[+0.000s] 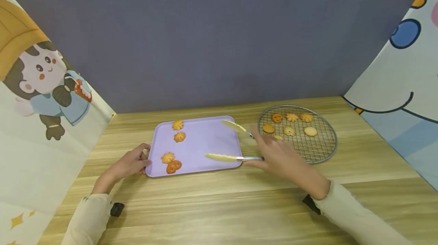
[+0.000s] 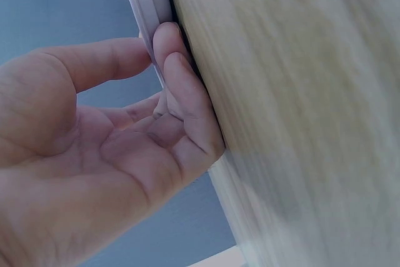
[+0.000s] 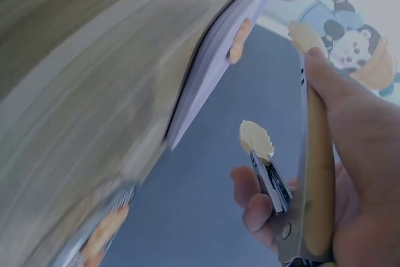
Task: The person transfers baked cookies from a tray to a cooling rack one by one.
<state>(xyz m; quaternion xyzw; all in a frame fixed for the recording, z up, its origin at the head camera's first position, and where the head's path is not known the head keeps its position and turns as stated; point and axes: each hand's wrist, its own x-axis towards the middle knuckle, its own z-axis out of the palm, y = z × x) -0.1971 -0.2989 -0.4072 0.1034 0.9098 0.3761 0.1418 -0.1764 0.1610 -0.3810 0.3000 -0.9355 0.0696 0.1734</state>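
Head view: medium-bright, even, diffuse light; fine detail slightly soft.
Tabletop: pale sheen toward the front centre; faint, soft-edged shadows beside the sleeves.
Tray: evenly lit, matte.
Backdrop: darker tone, uniform illumination.
Side walls: steep slant toward the frame edges; wide-angle stretch.
Wire rack: mesh resolved in head view; blurred in right wrist view.
Left wrist view: cool, hazy, low contrast; left hand fairly clear, tabletop smeared and washed out at lower right.
Right wrist view: bluish cast; tongs fairly crisp, cookies out of focus.
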